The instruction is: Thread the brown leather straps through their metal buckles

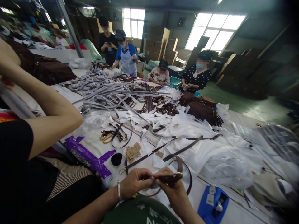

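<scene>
Both hands meet at the near table (235, 214) edge: left hand (135, 183) and right hand (170, 183) pinch one brown strap (171, 178). A blue tape dispenser (212, 205) sits just right; white bags (198, 137) crowd beyond.

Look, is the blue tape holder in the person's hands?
No, the blue tape holder sits on the table, apart from both hands, which hold a brown strap.

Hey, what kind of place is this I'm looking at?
Most likely a workshop or small factory for bags. A long table is strewn with brown straps, grey straps and brown bags, stacked cardboard boxes line the back wall, and both hands work a strap end.
</scene>
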Motion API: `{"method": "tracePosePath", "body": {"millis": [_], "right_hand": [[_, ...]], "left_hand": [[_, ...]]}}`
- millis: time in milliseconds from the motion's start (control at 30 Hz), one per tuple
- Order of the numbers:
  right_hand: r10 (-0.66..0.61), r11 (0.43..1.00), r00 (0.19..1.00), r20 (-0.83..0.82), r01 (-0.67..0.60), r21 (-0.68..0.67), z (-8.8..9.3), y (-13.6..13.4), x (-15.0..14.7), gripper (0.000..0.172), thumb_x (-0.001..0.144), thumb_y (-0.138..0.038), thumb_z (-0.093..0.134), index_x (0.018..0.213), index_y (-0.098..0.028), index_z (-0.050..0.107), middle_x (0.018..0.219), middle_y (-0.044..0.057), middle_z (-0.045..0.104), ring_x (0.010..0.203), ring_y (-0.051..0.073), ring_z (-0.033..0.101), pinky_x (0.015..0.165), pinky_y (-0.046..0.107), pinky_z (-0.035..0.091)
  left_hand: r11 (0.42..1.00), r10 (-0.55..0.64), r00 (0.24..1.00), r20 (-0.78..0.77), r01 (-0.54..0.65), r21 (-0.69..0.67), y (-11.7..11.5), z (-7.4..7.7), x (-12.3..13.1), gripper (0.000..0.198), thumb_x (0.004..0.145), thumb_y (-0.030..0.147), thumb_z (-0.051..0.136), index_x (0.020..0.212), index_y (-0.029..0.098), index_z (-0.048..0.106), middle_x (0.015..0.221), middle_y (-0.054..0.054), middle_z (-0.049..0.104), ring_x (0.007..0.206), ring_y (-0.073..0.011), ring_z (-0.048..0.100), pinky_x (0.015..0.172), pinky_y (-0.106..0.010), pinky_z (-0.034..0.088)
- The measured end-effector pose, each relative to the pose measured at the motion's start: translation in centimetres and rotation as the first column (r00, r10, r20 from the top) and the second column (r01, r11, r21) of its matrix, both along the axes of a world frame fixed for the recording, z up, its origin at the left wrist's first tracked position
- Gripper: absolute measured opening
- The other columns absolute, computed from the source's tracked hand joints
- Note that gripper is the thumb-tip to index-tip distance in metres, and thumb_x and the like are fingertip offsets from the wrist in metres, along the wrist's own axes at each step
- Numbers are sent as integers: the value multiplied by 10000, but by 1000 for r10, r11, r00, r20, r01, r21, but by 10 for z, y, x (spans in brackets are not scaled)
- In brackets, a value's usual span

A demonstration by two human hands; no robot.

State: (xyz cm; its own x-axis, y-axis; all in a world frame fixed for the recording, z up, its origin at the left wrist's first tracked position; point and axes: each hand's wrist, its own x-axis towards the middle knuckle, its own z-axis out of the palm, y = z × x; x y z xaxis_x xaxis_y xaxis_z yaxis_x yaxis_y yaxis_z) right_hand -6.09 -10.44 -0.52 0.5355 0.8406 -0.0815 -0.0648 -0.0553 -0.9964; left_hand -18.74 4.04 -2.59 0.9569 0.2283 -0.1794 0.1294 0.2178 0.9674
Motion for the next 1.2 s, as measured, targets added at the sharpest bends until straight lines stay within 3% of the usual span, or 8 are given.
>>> {"method": "tracePosePath", "body": {"millis": [100, 233, 400, 700, 800, 900, 967, 1200], "right_hand": [[24, 1000, 979, -205, -28, -15, -4, 6, -2, 329, 725, -412, 720, 1005, -242, 688, 992, 66, 631, 992, 252, 573, 869, 365, 453], [-145, 980, 798, -586, 196, 25, -16, 16, -6, 356, 779, -504, 633, 1053, -279, 661, 1034, 55, 663, 1031, 222, 562, 882, 358, 459], [-242, 970, 910, -336, 215, -117, -33, 34, -28, 337, 750, -467, 678, 1008, -250, 693, 1066, 56, 675, 1041, 238, 557, 942, 377, 428], [31, 986, 974, -226, -66, -152, -32, 54, -66, 318, 797, -425, 642, 1052, -241, 688, 1269, 68, 603, 1242, 267, 468, 1108, 438, 285], [54, 990, 883, -467, -110, -92, -25, 51, -61, 361, 806, -458, 618, 1104, -260, 661, 1210, 74, 641, 1198, 263, 513, 1075, 449, 334], [-53, 998, 772, -633, 29, -48, -24, 41, -52, 335, 792, -471, 628, 1051, -264, 678, 1150, 67, 668, 1141, 252, 550, 1018, 431, 400], [-65, 997, 821, -568, 33, -67, -26, 31, -47, 309, 765, -437, 674, 1006, -245, 695, 1154, 64, 666, 1119, 247, 557, 1029, 417, 387], [288, 939, 908, -303, -330, -94, -39, 1, -52, 285, 787, -397, 661, 1002, -214, 700, 1157, 70, 670, 1189, 266, 518, 1088, 449, 310]], "left_hand": [[993, 64, 998, -2, -63, 100, 1, -3, -6, 299, 824, 392, 632, 893, 110, 705, 785, -54, 672, 710, -137, 561, 666, -231, 424], [987, 98, 995, 14, -99, 123, 8, -8, -20, 294, 825, 390, 628, 926, 127, 714, 841, -62, 691, 791, -173, 593, 741, -256, 438], [978, 198, 980, -14, -197, 70, 14, -12, -39, 324, 817, 400, 639, 986, 133, 711, 936, -77, 703, 884, -205, 609, 802, -270, 452], [966, 199, 979, 36, -190, -177, 18, -17, -57, 377, 819, 342, 659, 1141, 148, 639, 1129, -102, 663, 1056, -243, 595, 948, -351, 444], [962, 249, 968, 35, -243, -124, 11, -14, -60, 351, 816, 344, 660, 1104, 142, 649, 1086, -98, 672, 1004, -229, 608, 914, -343, 458], [951, 307, 952, 8, -306, -33, -5, -11, -62, 319, 817, 369, 650, 1018, 122, 678, 987, -95, 692, 928, -215, 617, 858, -321, 469], [935, 354, 935, -8, -354, -22, -19, -10, -64, 320, 827, 383, 634, 1002, 120, 682, 969, -93, 695, 916, -212, 620, 847, -314, 470], [840, 534, 843, -57, -522, 151, -74, -19, -78, 302, 835, 382, 622, 995, 142, 711, 986, -74, 714, 925, -216, 634, 872, -309, 467]]}}
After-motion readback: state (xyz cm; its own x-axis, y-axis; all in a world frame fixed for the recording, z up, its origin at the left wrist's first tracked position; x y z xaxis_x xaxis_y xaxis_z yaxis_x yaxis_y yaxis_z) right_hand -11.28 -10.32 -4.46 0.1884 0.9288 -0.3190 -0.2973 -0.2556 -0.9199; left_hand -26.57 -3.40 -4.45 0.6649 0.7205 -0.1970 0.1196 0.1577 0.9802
